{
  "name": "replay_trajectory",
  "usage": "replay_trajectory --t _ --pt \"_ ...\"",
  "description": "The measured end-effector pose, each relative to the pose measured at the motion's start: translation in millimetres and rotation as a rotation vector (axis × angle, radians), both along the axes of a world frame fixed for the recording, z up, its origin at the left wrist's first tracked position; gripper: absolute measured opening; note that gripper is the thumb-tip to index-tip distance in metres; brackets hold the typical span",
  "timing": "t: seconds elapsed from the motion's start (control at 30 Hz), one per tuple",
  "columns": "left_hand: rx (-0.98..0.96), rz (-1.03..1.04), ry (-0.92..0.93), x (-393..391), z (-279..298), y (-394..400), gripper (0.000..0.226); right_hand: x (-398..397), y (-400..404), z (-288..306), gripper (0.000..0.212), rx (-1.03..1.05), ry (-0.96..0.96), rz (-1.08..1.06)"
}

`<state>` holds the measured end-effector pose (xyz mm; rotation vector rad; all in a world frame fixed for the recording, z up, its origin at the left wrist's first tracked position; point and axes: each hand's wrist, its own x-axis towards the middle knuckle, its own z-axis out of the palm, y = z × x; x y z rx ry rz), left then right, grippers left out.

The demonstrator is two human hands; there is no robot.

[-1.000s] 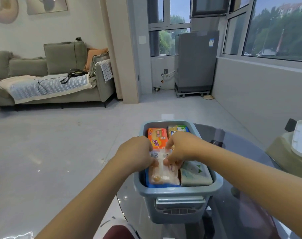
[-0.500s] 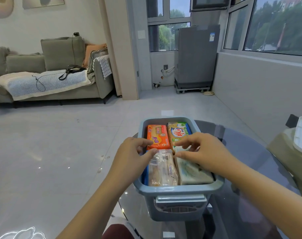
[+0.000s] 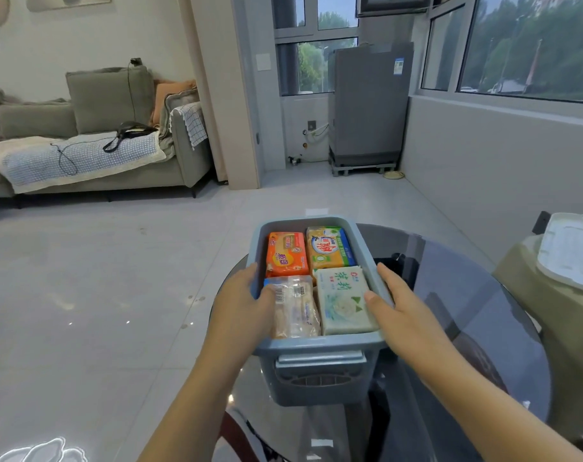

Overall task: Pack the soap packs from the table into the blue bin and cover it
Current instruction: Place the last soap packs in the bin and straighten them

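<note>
Two hands clasp the bin (image 3: 316, 345) by its long walls: our left hand (image 3: 242, 306) wraps the left rim, thumb over the clear pack (image 3: 295, 306), and our right hand (image 3: 395, 303) curls on the right rim. Four packs fill it flat (likely squared for covering). The white lid (image 3: 571, 253) waits well apart, right.

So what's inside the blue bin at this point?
Four soap packs fill the bin: orange and yellow-blue at the far end, clear and pale green nearer. Anything beneath them is hidden. No lid is on it.
</note>
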<state>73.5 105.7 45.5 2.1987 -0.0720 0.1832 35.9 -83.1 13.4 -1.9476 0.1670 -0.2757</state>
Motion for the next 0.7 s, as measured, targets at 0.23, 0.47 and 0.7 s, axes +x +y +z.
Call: replay_trajectory --t 0.23,0.47,0.7 --pt "-0.223 -0.046 0.06 -5.1 -4.4 -27.5 0.049 18.0 -33.7 6.5 0.041 0.069 0.045 -0.079" --pt "-0.084 -0.172 0.102 -17.2 -6.9 -90.6 0.074 39.4 -100.3 24.9 0.033 0.138 0.084 -0.212" --pt "0.181 0.025 -0.215 51.6 -4.4 -76.7 0.051 0.9 -63.9 -1.7 0.051 0.086 0.06 -0.522"
